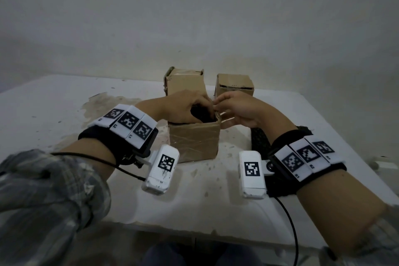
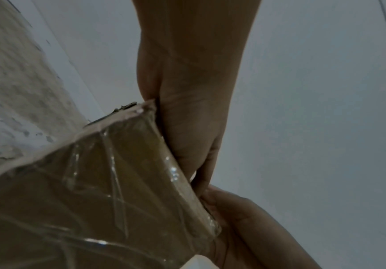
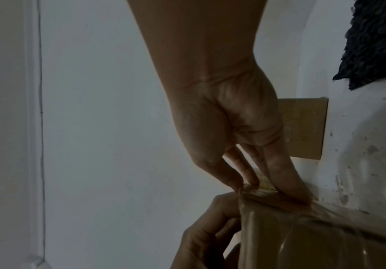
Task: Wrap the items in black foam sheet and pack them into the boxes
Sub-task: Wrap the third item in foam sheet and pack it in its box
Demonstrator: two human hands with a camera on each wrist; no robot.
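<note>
Left hand (image 1: pixel 183 106) grip on dark bundle (image 1: pixel 201 113), mostly hidden inside box (image 1: pixel 194 140).

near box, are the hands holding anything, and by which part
The left hand grips a black foam bundle from above, pushing it into the near box. The right hand pinches that box's top right rim.

We count three boxes: one near (image 1: pixel 194 140), two at the back (image 1: pixel 185 82) (image 1: pixel 234 85). Two hands, left (image 1: pixel 181 106) and right (image 1: pixel 239 108). One foam sheet (image 1: pixel 260 142). One dark bundle (image 1: pixel 203 112) in the near box. One counter (image 1: pixel 64 101).
</note>
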